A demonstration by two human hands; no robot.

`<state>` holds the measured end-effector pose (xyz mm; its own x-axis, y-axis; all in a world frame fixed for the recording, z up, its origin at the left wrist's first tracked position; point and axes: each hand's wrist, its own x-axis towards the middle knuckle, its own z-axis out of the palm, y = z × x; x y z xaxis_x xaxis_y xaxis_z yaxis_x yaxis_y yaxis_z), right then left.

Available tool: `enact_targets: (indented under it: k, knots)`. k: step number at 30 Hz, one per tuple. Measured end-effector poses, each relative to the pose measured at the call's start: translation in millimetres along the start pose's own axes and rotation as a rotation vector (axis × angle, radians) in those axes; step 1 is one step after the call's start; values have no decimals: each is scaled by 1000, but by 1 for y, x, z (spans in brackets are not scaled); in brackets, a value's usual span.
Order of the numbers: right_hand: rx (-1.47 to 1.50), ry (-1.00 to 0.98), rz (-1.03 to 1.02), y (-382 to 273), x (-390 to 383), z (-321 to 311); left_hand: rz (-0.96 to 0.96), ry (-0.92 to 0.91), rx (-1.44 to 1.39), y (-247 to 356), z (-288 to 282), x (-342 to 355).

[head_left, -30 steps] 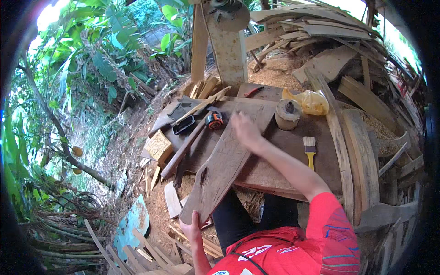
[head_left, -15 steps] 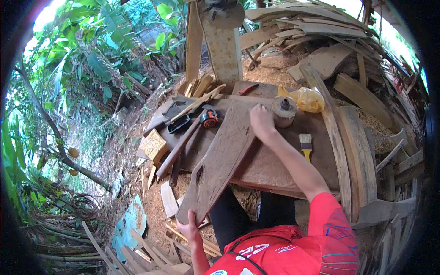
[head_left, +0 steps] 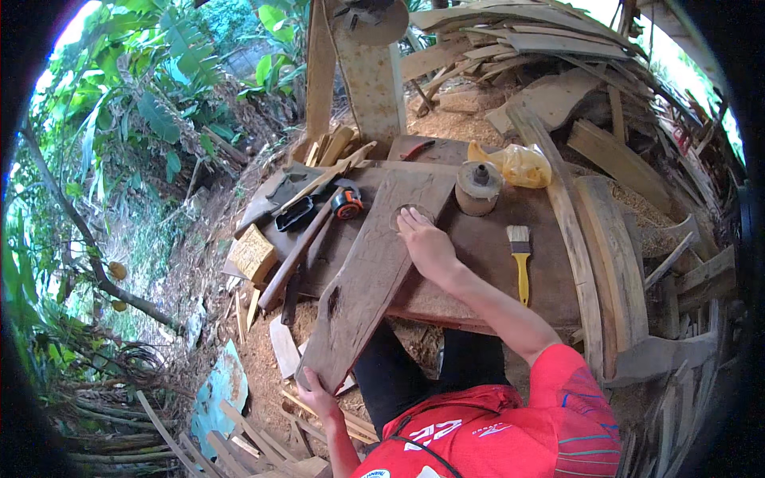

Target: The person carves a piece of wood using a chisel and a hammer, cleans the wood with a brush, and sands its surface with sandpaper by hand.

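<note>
A long, weathered wooden board [head_left: 366, 255] with a split notch in its left edge lies slantwise over the table, its near end jutting past the edge. My left hand [head_left: 320, 396] is closed round that near end, thumb on top. On the board's upper part, my right hand [head_left: 429, 247] has its fingers on a thin, round brown disc [head_left: 405, 213], partly hidden under them; I cannot make out its kind. Just right of the board stands a round can [head_left: 478, 191] with a dark knob on top. A paintbrush [head_left: 519, 263] with a yellow handle lies nearer me.
The brown table [head_left: 486, 279] also bears an orange-and-black tape measure [head_left: 347, 204], a black tray-like piece [head_left: 295, 213], a long wooden handle [head_left: 296, 255], a red-handled tool [head_left: 417, 150] and a yellow plastic bag [head_left: 522, 165]. Curved planks [head_left: 550, 215] line its right side. Stacked boards [head_left: 558, 40] rise behind.
My right hand has moved left and nearer, from beside the can onto the board, where the round disc now shows. My left hand keeps its hold. The whole view has shifted slightly.
</note>
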<state>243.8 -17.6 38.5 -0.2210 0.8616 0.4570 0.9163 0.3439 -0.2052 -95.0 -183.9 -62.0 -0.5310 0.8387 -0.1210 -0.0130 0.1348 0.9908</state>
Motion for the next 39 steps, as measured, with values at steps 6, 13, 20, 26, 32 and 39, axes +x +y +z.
enact_targets:
  k: [6, 13, 20, 26, 32, 39]
  knots:
    - [317, -107, -335, -143, -60, 25, -23, 76, -100, -11, -8, 0]
    - [488, -193, -480, -196, -45, 62, -209, -57, -558, 8, 13, -6]
    - [785, -203, -481, -101, -29, 17, -83, 187, -302, -30, -11, 1]
    - [31, 38, 61, -24, 2, 27, -68, 86, -164, -30, -3, 7]
    - [237, -271, -417, -133, -61, 20, 139, -4, 127, 30, 6, -17]
    - [757, -242, -110, -45, -19, -57, 748, -106, 781, 103, 28, -10]
